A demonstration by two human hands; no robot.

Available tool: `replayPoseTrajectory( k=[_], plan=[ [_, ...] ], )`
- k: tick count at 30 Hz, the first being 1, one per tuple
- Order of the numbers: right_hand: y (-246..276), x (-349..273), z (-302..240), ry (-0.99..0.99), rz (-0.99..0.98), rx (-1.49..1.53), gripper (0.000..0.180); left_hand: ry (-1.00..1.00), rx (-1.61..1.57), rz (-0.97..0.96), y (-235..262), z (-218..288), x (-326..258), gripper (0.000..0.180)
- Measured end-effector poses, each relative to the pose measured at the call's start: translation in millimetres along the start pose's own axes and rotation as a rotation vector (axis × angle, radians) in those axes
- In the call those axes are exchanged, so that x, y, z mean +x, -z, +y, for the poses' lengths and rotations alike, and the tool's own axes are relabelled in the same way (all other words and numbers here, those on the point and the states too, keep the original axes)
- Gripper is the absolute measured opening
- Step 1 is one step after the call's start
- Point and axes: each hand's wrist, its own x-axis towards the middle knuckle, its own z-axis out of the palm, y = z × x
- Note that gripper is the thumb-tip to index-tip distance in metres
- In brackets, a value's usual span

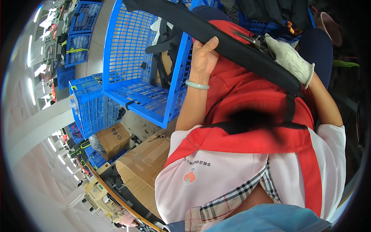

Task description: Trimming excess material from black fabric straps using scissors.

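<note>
A long black padded fabric strip (232,50) stretches diagonally from the upper left down to the right, across the red apron (247,92). My left hand (205,56), bare with a pale bangle at the wrist, is closed on the strip's edge, thumb on top and fingers behind. My right hand (288,60) wears a white knit glove and is closed round metal scissors (251,40), whose blades point left beyond the strip. The strip partly hides the scissors and the gloved fingers. Its lower right end lies by my right wrist.
Left of my left hand stands a blue plastic crate (168,112) holding black strips (166,48). More black pieces (266,13) lie in another blue crate at the upper right. Further left are stacked blue crates (92,102), a cardboard box (114,139) and a large cardboard sheet (145,166).
</note>
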Motion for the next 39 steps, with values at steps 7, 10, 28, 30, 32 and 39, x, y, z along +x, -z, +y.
replayPoseTrajectory(
  k=[7,10,28,30,32,39],
  plan=[
    [5,12,-17,-0.119,-0.098,0.090,0.047,0.049,0.002,0.012,-11,-5,-5,0.032],
    [-8,12,-13,-0.256,-0.123,0.342,0.044,0.043,-0.004,0.034,-4,7,1,0.032],
    [-3,15,-28,-0.138,-0.145,0.095,0.032,-0.061,0.101,0.039,-13,-3,0,0.029],
    [-3,16,-32,-0.191,-0.162,0.187,0.030,-0.061,0.073,0.091,-14,-7,-2,0.029],
    [-4,16,-34,-0.243,-0.152,0.189,0.031,-0.054,0.086,0.063,-13,-8,-3,0.029],
    [-3,20,-31,-0.095,-0.043,0.050,0.040,0.002,-0.025,0.084,-19,-4,-5,0.025]
  ],
)
